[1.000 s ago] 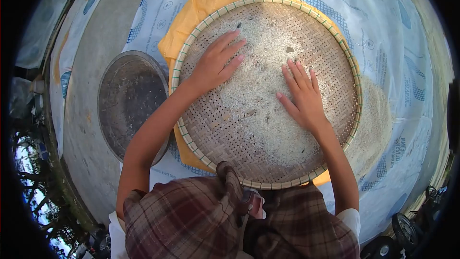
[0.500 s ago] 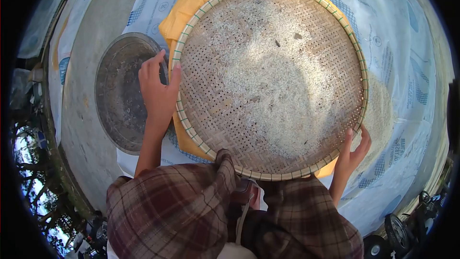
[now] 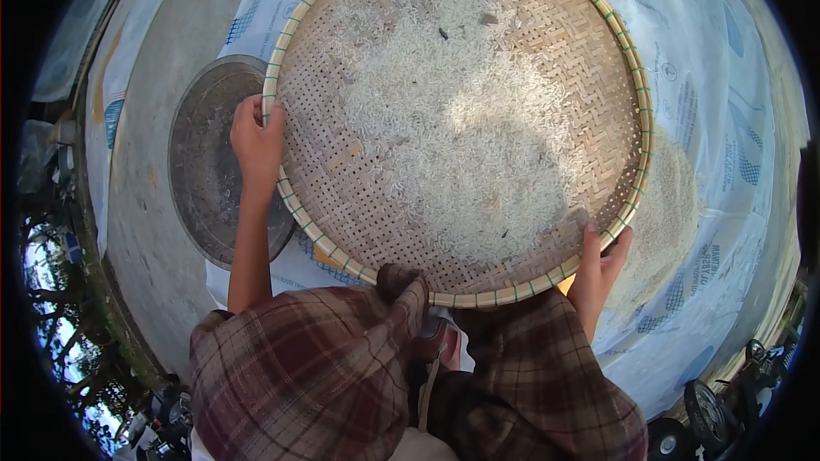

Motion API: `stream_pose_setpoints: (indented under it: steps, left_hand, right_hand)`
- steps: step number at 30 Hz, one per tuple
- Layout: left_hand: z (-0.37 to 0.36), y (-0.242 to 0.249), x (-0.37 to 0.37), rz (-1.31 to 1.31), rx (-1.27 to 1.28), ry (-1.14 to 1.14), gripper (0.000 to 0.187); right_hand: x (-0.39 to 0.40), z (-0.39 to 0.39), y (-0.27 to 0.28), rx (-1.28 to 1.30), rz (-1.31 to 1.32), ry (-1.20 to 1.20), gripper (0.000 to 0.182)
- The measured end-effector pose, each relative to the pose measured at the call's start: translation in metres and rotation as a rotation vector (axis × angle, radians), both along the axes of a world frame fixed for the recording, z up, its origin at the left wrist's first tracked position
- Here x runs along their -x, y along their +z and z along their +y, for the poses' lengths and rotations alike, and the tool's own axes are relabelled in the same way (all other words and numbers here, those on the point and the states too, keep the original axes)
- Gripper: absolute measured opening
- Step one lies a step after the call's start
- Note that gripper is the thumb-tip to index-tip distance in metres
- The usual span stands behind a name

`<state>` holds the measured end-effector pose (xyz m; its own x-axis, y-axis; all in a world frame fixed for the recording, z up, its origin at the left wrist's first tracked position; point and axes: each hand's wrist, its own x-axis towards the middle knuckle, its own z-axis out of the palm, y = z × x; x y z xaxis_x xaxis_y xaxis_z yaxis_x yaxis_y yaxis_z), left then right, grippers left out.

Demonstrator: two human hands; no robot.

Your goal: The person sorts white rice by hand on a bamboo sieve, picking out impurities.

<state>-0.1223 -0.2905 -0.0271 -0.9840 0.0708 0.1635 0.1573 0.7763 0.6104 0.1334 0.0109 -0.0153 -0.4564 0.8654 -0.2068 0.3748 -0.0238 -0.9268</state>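
A large round woven bamboo winnowing tray (image 3: 611, 43), its rim bound with green ties, fills the middle of the head view. Pale rice grains (image 3: 478, 179) lie spread over its weave, with a few dark bits among them. My left hand (image 3: 259, 138) is closed on the tray's left rim, thumb on top and fingers outside. At the lower right rim, my right hand (image 3: 596, 271) grips too, its thumb over the edge and its other fingers partly hidden beneath.
A dark, wide basin (image 3: 205, 171) stands left of the tray, partly under its edge. Printed white-and-blue sheets (image 3: 726, 179) cover the ground, with a heap of grain (image 3: 670, 213) at right. Plaid cloth (image 3: 299, 367) covers my legs close to the near rim.
The tray has come up closer to the camera and shifted left. My left hand has closed on the rim, and my right hand has moved left with its grip. The grains have spread leftward.
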Motion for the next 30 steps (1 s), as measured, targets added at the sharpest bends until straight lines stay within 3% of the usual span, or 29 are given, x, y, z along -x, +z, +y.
stream_pose_setpoints:
  steps: [4, 6, 9, 13, 18, 24, 26, 27, 29, 30]
  left_hand:
    - [0.021, 0.021, -0.016, 0.154, -0.003, -0.013, 0.019]
    - [0.032, 0.017, -0.026, -0.04, -0.083, -0.01, 0.019]
    - [0.012, -0.01, -0.004, 0.004, -0.099, 0.012, 0.02]
    - [0.04, -0.01, -0.036, 0.06, -0.123, 0.017, 0.021]
    - [0.023, -0.005, -0.037, 0.004, -0.183, 0.111, 0.021]
    - [0.032, -0.01, -0.048, -0.063, 0.001, -0.001, 0.022]
    - [0.036, -0.005, -0.05, -0.142, 0.014, 0.018, 0.022]
    - [0.037, -0.006, -0.049, -0.042, 0.095, -0.003, 0.023]
    - [0.045, -0.002, -0.044, 0.054, 0.172, -0.027, 0.023]
    - [0.052, 0.006, -0.039, 0.198, 0.206, -0.069, 0.023]
  right_hand:
    - [-0.013, 0.022, 0.001, 0.253, 0.111, -0.163, 0.027]
    - [-0.028, 0.031, 0.004, 0.232, 0.066, -0.096, 0.026]
    - [-0.013, 0.001, 0.005, -0.005, -0.142, 0.031, 0.023]
    - [-0.027, 0.026, -0.005, 0.216, 0.166, -0.211, 0.025]
    - [-0.023, 0.019, -0.018, -0.022, -0.065, 0.019, 0.022]
    - [-0.035, 0.037, -0.03, 0.007, -0.082, -0.098, 0.023]
    - [-0.042, 0.043, -0.03, -0.06, -0.237, -0.02, 0.028]
    - [-0.043, 0.041, -0.032, -0.056, -0.245, -0.02, 0.028]
    - [-0.04, 0.039, -0.038, -0.6, -0.4, 0.025, 0.036]
    - [-0.033, 0.039, -0.033, -0.598, -0.403, 0.021, 0.036]
